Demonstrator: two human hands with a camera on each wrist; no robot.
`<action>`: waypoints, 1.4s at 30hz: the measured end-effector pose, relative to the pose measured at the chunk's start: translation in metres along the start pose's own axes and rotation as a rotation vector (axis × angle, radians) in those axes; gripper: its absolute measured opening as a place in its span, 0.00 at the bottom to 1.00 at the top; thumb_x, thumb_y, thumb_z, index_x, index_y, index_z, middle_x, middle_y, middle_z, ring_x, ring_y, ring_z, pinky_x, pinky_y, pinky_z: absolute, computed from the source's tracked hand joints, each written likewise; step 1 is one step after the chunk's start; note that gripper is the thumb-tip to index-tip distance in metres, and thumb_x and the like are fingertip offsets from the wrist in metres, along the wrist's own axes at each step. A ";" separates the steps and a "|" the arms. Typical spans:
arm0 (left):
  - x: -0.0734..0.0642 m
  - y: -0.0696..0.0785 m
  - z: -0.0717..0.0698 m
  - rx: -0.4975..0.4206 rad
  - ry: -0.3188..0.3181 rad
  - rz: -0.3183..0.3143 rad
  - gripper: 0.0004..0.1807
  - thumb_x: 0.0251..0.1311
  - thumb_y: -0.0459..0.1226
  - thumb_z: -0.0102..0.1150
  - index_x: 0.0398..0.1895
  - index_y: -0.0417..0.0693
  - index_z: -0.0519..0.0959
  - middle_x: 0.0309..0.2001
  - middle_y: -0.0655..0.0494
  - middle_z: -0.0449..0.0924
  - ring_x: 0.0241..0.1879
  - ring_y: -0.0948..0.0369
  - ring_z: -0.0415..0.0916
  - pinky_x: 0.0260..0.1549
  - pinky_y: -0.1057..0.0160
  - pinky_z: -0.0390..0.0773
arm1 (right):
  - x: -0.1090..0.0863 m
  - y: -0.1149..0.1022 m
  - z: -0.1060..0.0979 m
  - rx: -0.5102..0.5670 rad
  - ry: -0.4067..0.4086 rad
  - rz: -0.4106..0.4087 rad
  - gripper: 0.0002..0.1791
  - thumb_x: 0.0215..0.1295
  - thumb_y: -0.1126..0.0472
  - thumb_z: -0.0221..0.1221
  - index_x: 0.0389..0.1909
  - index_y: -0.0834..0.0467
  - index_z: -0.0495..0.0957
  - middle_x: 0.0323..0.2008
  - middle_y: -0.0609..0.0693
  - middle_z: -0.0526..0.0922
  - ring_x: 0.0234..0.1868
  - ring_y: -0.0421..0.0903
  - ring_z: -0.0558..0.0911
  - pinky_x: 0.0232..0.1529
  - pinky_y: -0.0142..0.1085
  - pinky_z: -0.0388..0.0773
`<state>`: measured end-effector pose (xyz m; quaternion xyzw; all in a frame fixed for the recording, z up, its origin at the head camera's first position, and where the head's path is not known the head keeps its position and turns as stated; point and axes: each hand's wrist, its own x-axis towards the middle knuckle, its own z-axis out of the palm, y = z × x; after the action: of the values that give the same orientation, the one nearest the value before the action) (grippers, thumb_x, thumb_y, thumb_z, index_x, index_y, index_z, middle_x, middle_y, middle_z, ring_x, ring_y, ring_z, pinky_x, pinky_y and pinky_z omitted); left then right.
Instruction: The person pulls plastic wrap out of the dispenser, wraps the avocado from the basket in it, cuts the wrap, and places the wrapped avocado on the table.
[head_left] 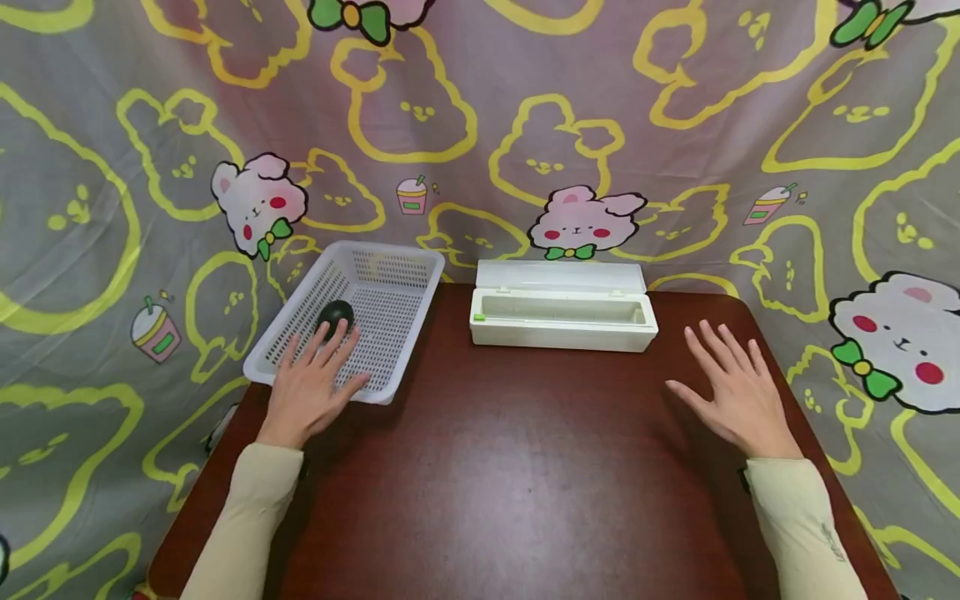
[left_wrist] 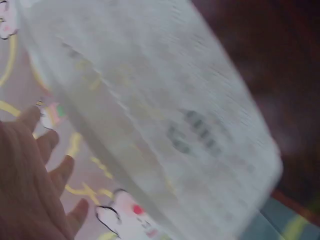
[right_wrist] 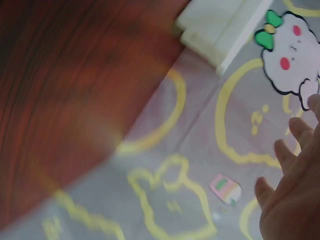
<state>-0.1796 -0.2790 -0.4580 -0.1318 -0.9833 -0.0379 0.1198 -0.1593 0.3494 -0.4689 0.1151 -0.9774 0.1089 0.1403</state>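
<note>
My left hand (head_left: 309, 392) is spread out above the near side of a white plastic basket (head_left: 431, 292), its fingers apart and holding nothing. Inside the basket lies a dark green, rounded object (head_left: 336, 315), perhaps an avocado, partly covered by the fingertips in the head view. Through the basket's slotted wall (left_wrist: 150, 65) in the left wrist view, dark patches of it show. On the right, my right hand (head_left: 738, 396) hovers with fingers spread over the table, nothing in it. Nearest to it is a long white box (head_left: 562, 336), a cling-film dispenser by its look, with its clear lid (head_left: 558, 275) raised.
The brown wooden table (head_left: 510, 467) has rounded corners. A patterned cloth (head_left: 465, 108) with cartoon animals hangs behind and along both sides. The basket stands at the back left, and the white box sits at the back middle, close to the cloth.
</note>
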 end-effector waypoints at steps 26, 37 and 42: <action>0.160 0.143 0.080 -0.448 -0.023 -0.115 0.22 0.75 0.50 0.56 0.62 0.48 0.82 0.53 0.48 0.77 0.53 0.50 0.75 0.53 0.50 0.79 | 0.118 0.002 0.041 0.462 -0.249 0.300 0.44 0.79 0.31 0.38 0.69 0.66 0.72 0.63 0.69 0.76 0.61 0.65 0.75 0.60 0.60 0.71; 0.168 0.151 0.079 -0.249 -0.043 -0.043 0.18 0.75 0.53 0.56 0.53 0.54 0.85 0.44 0.50 0.77 0.37 0.52 0.78 0.39 0.49 0.83 | 0.131 -0.018 0.041 0.070 -0.232 0.205 0.35 0.78 0.36 0.47 0.40 0.62 0.88 0.33 0.62 0.87 0.37 0.61 0.84 0.33 0.55 0.79; 0.169 0.154 0.082 -0.217 -0.016 -0.025 0.16 0.73 0.52 0.59 0.46 0.53 0.87 0.41 0.51 0.76 0.35 0.51 0.79 0.36 0.48 0.84 | 0.133 -0.018 0.042 0.009 -0.239 0.189 0.34 0.78 0.38 0.49 0.15 0.56 0.75 0.15 0.53 0.73 0.22 0.53 0.76 0.21 0.44 0.68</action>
<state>-0.3152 -0.0795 -0.4890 -0.1320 -0.9759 -0.1447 0.0963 -0.2896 0.2966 -0.4652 0.0353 -0.9930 0.1117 0.0117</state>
